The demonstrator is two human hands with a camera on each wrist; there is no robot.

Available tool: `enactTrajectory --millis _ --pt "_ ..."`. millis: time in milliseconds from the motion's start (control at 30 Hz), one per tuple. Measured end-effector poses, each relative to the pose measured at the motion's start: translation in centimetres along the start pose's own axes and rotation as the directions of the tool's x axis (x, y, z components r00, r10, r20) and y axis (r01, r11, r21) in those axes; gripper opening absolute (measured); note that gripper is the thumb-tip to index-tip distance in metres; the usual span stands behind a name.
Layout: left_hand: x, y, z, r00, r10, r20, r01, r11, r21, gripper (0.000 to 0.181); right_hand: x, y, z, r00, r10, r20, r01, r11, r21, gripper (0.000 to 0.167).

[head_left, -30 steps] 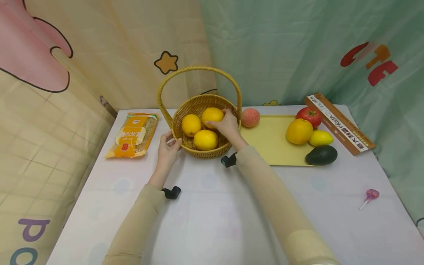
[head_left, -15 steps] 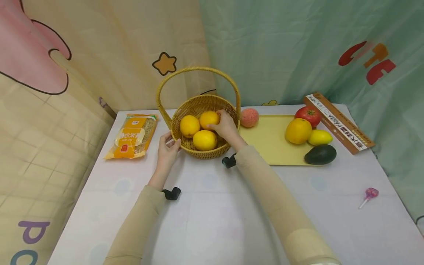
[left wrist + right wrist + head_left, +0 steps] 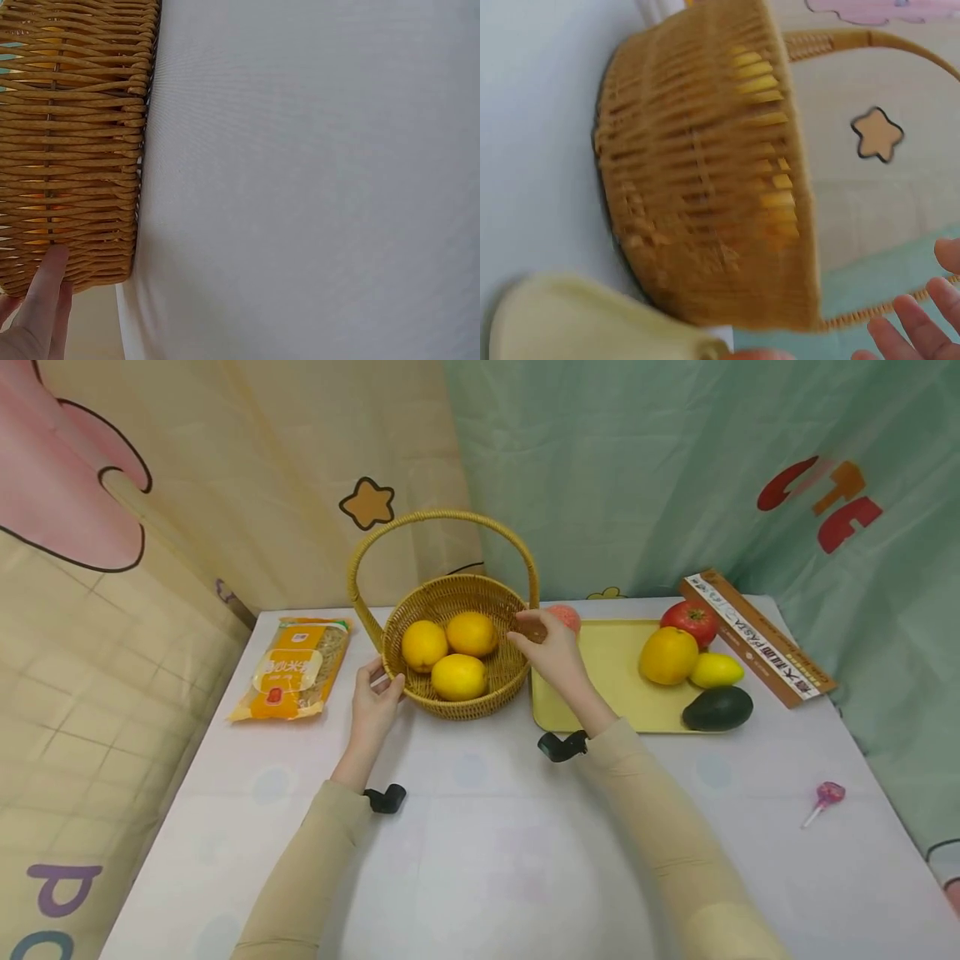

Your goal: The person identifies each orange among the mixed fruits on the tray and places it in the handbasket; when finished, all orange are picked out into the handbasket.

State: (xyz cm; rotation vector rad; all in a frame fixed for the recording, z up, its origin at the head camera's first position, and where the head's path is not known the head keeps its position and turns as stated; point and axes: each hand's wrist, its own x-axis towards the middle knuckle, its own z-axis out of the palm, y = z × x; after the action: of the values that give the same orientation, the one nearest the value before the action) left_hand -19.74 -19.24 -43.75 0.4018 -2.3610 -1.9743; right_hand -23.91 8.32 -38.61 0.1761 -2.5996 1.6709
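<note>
A woven wicker basket (image 3: 457,709) with a tall arched handle (image 3: 448,515) stands at the back of the table, holding three yellow fruits (image 3: 459,677). At its left front rim, my left hand (image 3: 373,702) grips the basket, thumb over the edge. The left wrist view shows fingers (image 3: 51,274) against the outer weave. Beside the right rim, my right hand (image 3: 555,652) hangs in the air with thumb and fingers apart and nothing between them. Part of a pink peach-like fruit (image 3: 567,618) shows behind it.
Right of the basket lies a yellow tray (image 3: 600,693) with a red tomato-like fruit (image 3: 690,622), an orange-yellow fruit (image 3: 669,656), a lemon (image 3: 717,670) and an avocado (image 3: 717,708). A pasta box (image 3: 757,639), lollipop (image 3: 825,800) and orange food packet (image 3: 292,668) lie around.
My right hand has let go of the back right yellow fruit in the basket and moved right, out past the rim. My left hand stays on the basket's rim.
</note>
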Motion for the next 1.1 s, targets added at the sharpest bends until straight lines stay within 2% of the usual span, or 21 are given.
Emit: enactTrajectory --millis 167,267,533,700,767,1100 --pt "0.1 -0.3 0.0 1.0 0.018 -0.005 -0.018 1.0 0.015 0.055 -1.4 1.5 -3.9 0.992 0.018 -0.126 -0.009 0.998 0.07 0.042" --pt "0.1 -0.3 0.0 1.0 0.015 0.002 -0.015 1.0 0.021 0.056 -2.3 2.5 -6.4 0.978 0.074 -0.194 -0.06 0.995 0.075 0.044" --pt "0.1 0.0 0.0 1.0 0.004 0.011 -0.005 1.0 0.027 0.055 -4.7 4.8 -11.2 0.912 0.205 -0.354 -0.181 0.978 0.099 0.045" --pt "0.1 0.1 -0.1 1.0 0.002 0.008 -0.002 1.0 0.03 0.055 -5.1 5.9 -12.9 0.856 0.224 -0.466 -0.204 0.974 0.094 0.043" --pt "0.1 0.1 -0.1 1.0 0.001 0.009 -0.001 1.0 0.03 0.056 -5.1 6.1 -13.3 0.843 0.229 -0.486 -0.225 0.972 0.069 0.046" --pt "0.2 0.1 0.0 1.0 -0.002 0.008 0.002 1.0 0.025 0.056 -4.4 7.3 -14.0 0.817 0.326 -0.476 -0.333 0.94 0.071 0.061"
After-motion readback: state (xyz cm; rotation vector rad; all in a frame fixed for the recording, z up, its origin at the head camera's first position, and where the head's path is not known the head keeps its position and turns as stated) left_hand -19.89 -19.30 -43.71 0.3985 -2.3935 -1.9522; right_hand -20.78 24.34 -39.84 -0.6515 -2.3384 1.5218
